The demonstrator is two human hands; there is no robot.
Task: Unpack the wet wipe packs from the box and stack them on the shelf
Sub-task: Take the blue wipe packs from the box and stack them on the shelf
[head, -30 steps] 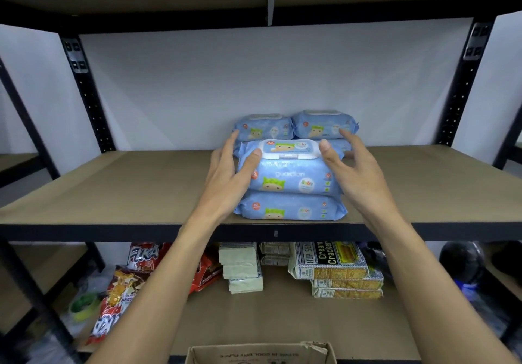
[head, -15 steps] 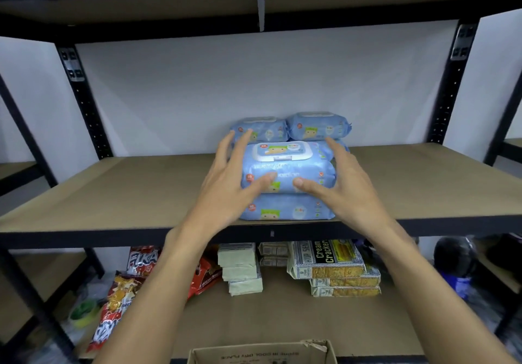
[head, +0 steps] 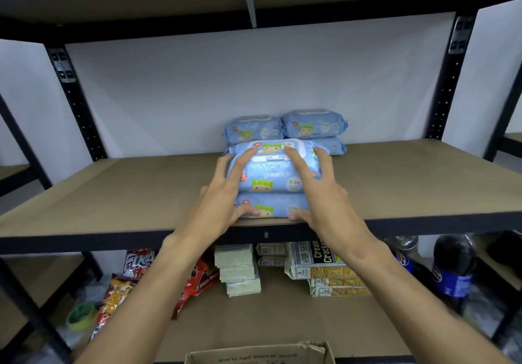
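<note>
Pressing from either side, the left hand [head: 223, 194] and the right hand [head: 322, 194] frame a two-high stack of blue wet wipe packs at the front edge of the brown shelf [head: 113, 194]. Neither hand is clenched or gripping: the fingers are straight and splayed, laid over the top pack [head: 268, 178], with fingertips reaching its white flip lid. Each thumb touches the front face of the lower pack [head: 271, 202], left thumb at its left part, right thumb at its right. The top pack sits squarely on the lower one, printed side facing out, both close to the shelf's front lip.

Behind this stack, against the white wall [head: 197, 95], stand the rear packs [head: 313, 125], side by side. The right pair is clearly two high; the left one probably is too, though its lower pack is mostly hidden.

On the lower shelf [head: 254, 321] lie cream cracker packs [head: 319, 262] stacked to the right of centre, pale wrapped bricks [head: 237, 273] just beside them, and red snack bags [head: 135, 276] to the left. Dark bottles [head: 452, 264] stand at the far right.

The open cardboard box [head: 260, 355] shows only its top rim at the bottom of the view — its contents cannot be seen.
</note>
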